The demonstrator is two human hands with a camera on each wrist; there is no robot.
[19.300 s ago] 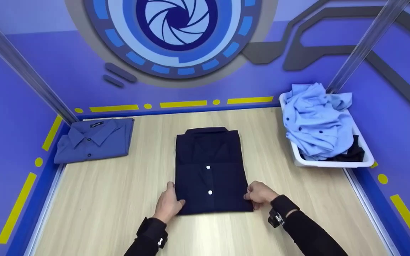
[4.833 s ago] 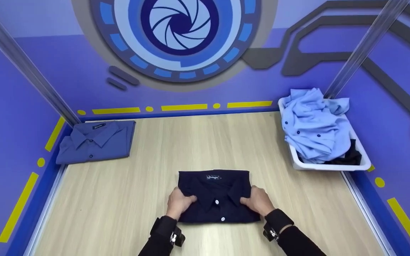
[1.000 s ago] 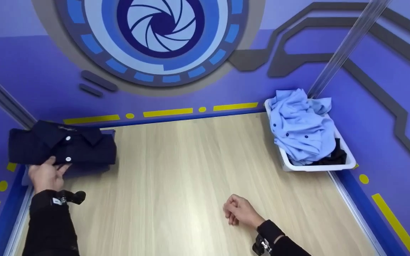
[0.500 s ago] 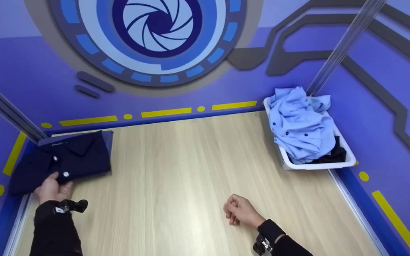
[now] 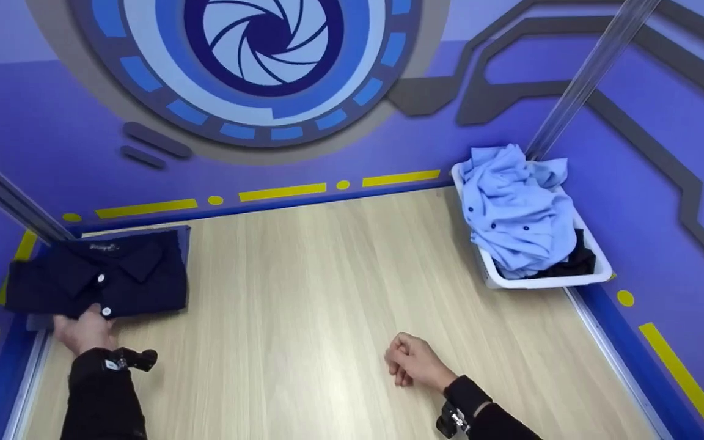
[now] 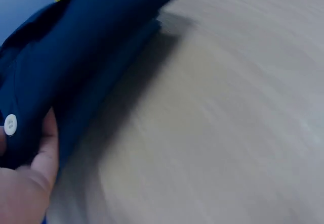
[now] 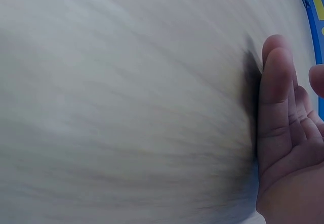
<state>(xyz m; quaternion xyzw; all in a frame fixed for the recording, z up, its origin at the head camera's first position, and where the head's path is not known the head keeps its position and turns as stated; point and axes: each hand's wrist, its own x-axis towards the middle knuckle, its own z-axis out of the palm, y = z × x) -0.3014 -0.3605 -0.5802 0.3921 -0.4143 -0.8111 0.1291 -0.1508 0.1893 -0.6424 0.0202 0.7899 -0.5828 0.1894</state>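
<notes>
A folded dark navy shirt with white buttons lies over a folded slate-blue shirt at the table's left, in the head view. My left hand pinches the navy shirt's front edge, thumb on top near a button and fingers underneath. The left wrist view shows the fingers tucked beneath the navy cloth, its near edge apart from the layer below. My right hand rests on the table at the right of centre, fingers loosely curled, holding nothing.
A white basket stands at the back right, heaped with a light-blue shirt and a black garment. Purple walls border the wooden table at the back and both sides.
Earlier, both hands folded the navy shirt in half at the centre. The left hand then carried it left onto the slate-blue shirt and, lately, lowered and straightened it. The right hand stayed still lately.
</notes>
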